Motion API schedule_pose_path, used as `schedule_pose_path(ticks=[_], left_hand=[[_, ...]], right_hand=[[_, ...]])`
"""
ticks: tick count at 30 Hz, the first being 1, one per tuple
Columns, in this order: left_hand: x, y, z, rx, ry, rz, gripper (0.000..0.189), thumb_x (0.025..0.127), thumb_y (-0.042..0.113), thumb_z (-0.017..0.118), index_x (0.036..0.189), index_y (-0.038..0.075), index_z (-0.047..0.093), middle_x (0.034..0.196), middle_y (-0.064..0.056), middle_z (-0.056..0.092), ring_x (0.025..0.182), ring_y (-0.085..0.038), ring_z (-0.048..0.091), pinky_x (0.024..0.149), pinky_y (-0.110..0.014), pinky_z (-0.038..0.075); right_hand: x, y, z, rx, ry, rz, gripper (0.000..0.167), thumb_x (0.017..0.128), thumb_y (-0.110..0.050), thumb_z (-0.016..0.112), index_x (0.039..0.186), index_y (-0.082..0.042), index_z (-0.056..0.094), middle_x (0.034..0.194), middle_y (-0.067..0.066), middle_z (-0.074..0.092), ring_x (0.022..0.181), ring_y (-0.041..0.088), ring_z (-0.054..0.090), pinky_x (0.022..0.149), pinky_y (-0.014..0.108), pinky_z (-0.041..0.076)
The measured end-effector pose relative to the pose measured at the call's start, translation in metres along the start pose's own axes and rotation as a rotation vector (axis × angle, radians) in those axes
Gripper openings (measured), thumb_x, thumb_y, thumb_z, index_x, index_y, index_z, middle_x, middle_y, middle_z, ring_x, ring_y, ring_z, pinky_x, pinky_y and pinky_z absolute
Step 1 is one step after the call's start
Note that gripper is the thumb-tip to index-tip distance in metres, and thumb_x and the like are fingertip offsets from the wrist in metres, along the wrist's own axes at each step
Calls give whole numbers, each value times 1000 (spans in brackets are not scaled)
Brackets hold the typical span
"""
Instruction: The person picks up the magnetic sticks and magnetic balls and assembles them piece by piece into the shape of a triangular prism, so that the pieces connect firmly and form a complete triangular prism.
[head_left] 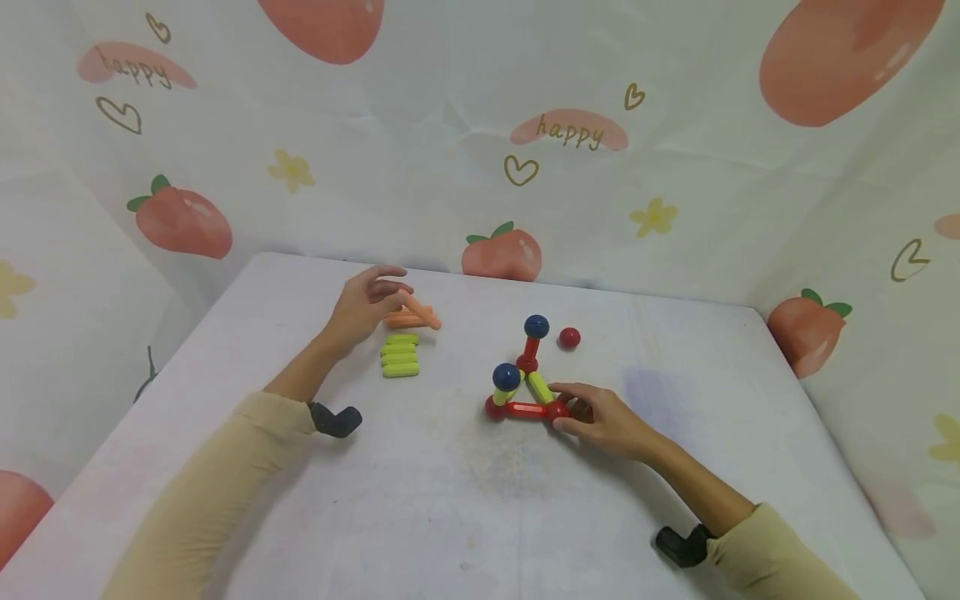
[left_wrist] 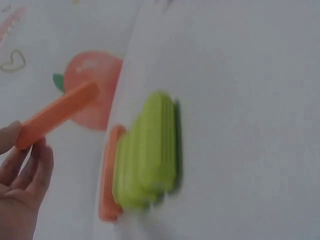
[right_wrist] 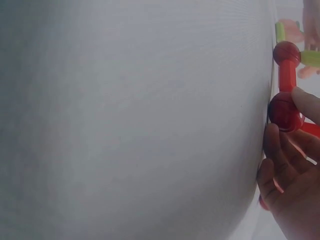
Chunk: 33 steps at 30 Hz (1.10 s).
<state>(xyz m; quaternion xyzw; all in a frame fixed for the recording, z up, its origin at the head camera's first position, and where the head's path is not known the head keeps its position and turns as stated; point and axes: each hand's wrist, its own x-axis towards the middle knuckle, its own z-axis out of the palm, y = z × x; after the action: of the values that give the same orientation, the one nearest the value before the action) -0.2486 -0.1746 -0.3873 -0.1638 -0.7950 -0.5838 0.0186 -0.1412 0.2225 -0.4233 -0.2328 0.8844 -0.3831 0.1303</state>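
Note:
My left hand (head_left: 390, 287) pinches one end of an orange stick (head_left: 422, 316) (left_wrist: 56, 114) near the table's far side, lifted over another orange stick (left_wrist: 107, 176). A stack of several green sticks (head_left: 400, 357) (left_wrist: 148, 150) lies just in front of it. In the middle stands a small frame (head_left: 525, 383) of red and green sticks joined by red balls, with two blue balls (head_left: 507, 377) on top. My right hand (head_left: 566, 408) grips the frame's right corner red ball (head_left: 557, 408) (right_wrist: 284, 111), from which a red stick (right_wrist: 287, 75) runs to another red ball (right_wrist: 286, 52).
A loose red ball (head_left: 569, 337) lies behind the frame to its right. The white table (head_left: 450, 500) is enclosed at the back and both sides by a cloth printed with peaches (head_left: 570, 133). Black camera mounts (head_left: 335, 419) sit on both wrists.

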Motion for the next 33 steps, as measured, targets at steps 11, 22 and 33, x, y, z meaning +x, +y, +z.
schedule_pose_path(ticks=[11,22,33], left_hand=[[8,28,65,-189,-134,-38,53,89,13,75,137,9,52,123,-20,63,111,-29,66,93,-40,54],[9,35,108,-256,-292,-28,51,91,8,72,138,9,51,112,-16,70,101,-26,70,90,-37,56],[12,36,123,-200,-361,-73,55,91,11,73,140,14,49,116,-15,69,104,-27,69,97,-40,52]], right_hand=[[0,1,0,2,5,-10,56,90,-21,74,138,0,55,108,7,68,86,16,61,73,23,54],[0,0,0,4,2,-9,57,91,-23,74,140,-2,54,108,5,68,85,16,62,73,24,55],[1,0,0,11,0,-10,57,91,-23,74,140,-2,54,109,5,69,85,16,62,73,24,55]])
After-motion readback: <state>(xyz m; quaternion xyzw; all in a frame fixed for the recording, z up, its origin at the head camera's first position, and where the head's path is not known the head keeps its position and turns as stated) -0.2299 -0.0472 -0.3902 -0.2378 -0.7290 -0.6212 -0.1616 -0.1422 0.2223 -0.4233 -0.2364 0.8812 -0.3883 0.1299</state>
